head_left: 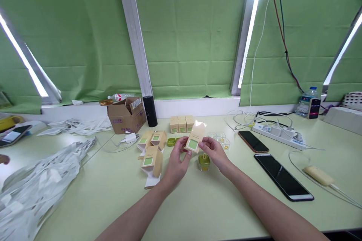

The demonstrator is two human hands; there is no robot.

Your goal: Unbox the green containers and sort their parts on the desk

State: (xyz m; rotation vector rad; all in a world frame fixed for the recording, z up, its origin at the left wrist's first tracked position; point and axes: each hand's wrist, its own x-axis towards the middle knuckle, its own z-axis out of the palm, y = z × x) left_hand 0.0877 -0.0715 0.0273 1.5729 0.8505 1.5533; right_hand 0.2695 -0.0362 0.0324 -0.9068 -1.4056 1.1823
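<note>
i have left hand (179, 158) and right hand (215, 152) part-curled, both pinching a carton (196, 134); shaping seems the step, next needing a gentle, even squeeze.

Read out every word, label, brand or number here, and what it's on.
Nothing reads clearly.
Held kraft box: print above its green square, too small.
Brown carton: purple marking, blurred.
White label on that carton: too small.
Lying bottle: red-and-white label, blurred.
Upright phone: screen text too small.
</note>
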